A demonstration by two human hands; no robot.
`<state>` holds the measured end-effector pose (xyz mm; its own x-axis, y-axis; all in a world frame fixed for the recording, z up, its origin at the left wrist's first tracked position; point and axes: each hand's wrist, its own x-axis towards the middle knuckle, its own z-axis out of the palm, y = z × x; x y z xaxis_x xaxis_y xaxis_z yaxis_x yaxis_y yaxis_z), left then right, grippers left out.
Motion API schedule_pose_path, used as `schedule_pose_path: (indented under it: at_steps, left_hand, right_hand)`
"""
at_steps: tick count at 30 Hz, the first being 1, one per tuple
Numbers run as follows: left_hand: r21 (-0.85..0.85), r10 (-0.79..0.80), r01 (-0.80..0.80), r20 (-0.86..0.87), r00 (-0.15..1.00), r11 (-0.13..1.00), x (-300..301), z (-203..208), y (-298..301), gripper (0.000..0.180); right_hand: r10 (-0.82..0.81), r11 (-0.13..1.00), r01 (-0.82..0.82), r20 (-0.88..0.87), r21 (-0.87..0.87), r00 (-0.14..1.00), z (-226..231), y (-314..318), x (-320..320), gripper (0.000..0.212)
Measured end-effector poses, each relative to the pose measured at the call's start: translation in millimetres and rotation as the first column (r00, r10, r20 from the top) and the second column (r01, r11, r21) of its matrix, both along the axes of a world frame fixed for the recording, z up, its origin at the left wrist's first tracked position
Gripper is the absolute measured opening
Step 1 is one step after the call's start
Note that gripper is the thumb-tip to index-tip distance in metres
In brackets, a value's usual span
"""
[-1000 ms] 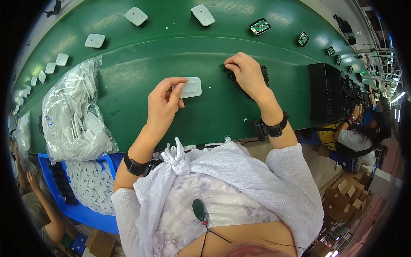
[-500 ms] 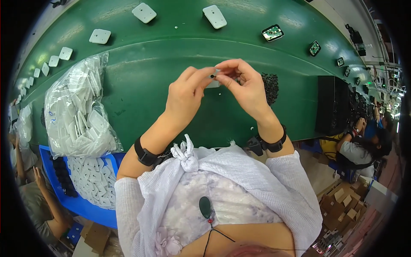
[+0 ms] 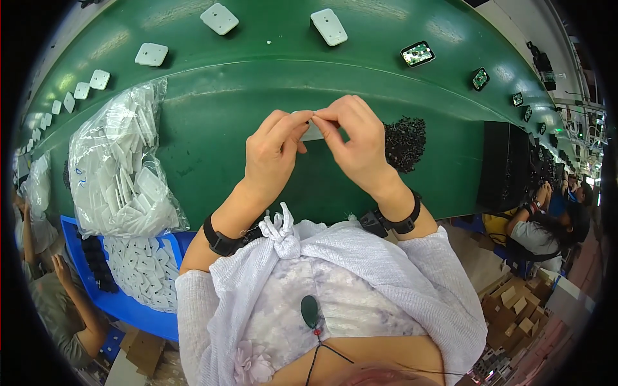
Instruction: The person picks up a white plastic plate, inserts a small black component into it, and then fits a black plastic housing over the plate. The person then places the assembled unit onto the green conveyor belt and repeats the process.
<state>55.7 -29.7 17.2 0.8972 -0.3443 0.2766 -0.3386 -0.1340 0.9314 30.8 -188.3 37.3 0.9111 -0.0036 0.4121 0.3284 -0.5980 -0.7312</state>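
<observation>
My left hand and my right hand meet over the green bench, fingertips touching. Between them shows part of a white plastic cover, mostly hidden by the fingers. The left fingers close around its left side. My right thumb and forefinger are pinched together at its upper edge, where a tiny dark spot shows; whatever they hold is too small to make out. Just right of my right hand lies a pile of small black parts.
At left sits a clear bag of white covers, above a blue bin with white pieces. Along the far strip stand white housings and black housings with green circuit boards. A black box is at right. Other people sit at both sides.
My right hand has shifted left, and its raised fingers have closed to a pinch against the left fingertips. More of the black pile is uncovered. The view has shifted slightly.
</observation>
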Motion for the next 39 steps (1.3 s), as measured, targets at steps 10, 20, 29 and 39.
schedule_pose_path:
  at_steps: [10, 20, 29, 39]
  left_hand:
    - [-0.366, -0.137, -0.073, -0.516, 0.846, 0.928, -3.9, -2.1, 6.8, 0.025]
    - [-0.372, -0.120, -0.009, -0.322, 0.939, 0.928, -13.6, -5.6, 11.6, 0.006]
    - [-0.346, -0.206, 0.050, -0.432, 0.878, 0.937, -17.3, 2.9, 21.5, 0.007]
    - [-0.333, -0.329, 0.167, -0.520, 0.788, 0.928, -8.5, 5.2, 22.9, 0.015]
  right_hand:
    - [-0.042, 0.999, 0.043, 0.052, -0.018, 0.998, -7.3, 8.1, -9.5, 0.010]
    - [-0.128, 0.991, 0.121, 0.132, 0.059, 0.983, -19.4, 34.4, -21.6, 0.013]
    - [-0.141, 0.989, 0.139, 0.039, 0.052, 0.989, 5.1, 14.0, -30.2, 0.030]
    - [0.133, 0.868, 0.123, -0.463, 0.482, 0.876, -8.0, 2.8, -21.3, 0.022]
